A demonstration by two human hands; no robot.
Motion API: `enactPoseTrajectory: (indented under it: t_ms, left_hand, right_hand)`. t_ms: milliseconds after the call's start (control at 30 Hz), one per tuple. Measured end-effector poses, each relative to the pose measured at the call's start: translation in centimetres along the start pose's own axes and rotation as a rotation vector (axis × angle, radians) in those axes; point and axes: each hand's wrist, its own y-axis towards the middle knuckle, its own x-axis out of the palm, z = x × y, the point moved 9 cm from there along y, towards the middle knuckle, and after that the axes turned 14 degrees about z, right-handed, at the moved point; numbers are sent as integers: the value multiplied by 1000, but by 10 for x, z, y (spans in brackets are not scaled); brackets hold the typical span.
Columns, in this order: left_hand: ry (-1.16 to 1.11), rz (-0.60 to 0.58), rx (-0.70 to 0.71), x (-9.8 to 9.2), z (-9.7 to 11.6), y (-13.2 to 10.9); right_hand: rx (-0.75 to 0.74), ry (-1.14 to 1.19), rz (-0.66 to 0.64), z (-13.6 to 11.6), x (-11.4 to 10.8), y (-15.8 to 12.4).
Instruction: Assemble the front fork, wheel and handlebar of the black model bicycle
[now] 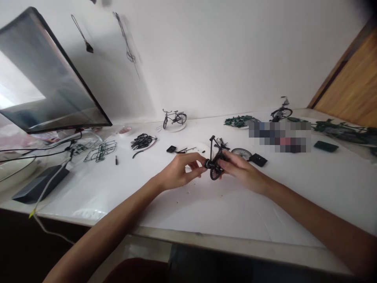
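Observation:
Held above the white table is a partly built black model bicycle [216,171], with one spoked wheel low in the grip and a thin bar sticking up. My right hand [240,169] is closed around its right side. On the other side, my left hand [184,169] pinches a small round black part [207,163] against the bicycle's end; whether it is fixed on cannot be made out. Just behind my right hand lie a loose spoked wheel [241,153] and a flat black piece [258,159]. Thin dark rods [188,150] rest behind my left hand.
A finished model bicycle [175,118] stands at the back, and another [282,112] farther right. A plate of black parts [143,141], green sprue frames [100,151] and a small screwdriver [116,160] lie left. Green parts [240,120] sit back right. A monitor [53,78] leans in from the left.

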Motion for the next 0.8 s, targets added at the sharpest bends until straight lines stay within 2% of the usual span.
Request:
enactPoseTrajectory:
  t_ms: [267,400,500,600,800]
  left_hand:
    - [-75,-9,-70,-1,3,-4]
    - [-56,-17,7,0,10,-6]
    - [-42,-5,80,0,16,-6]
    - [-59,33,93,-4,19,-5]
    - [-162,104,-97,-6,3,-3]
  right_hand:
    - [78,158,5,11,-6,2]
    - [74,211,-23,11,-4,2]
    - [-26,112,21,1,-9,4]
    - [-185,20,111,-17,-18,4]
    - [-489,-213,346,-47,-33,-9]
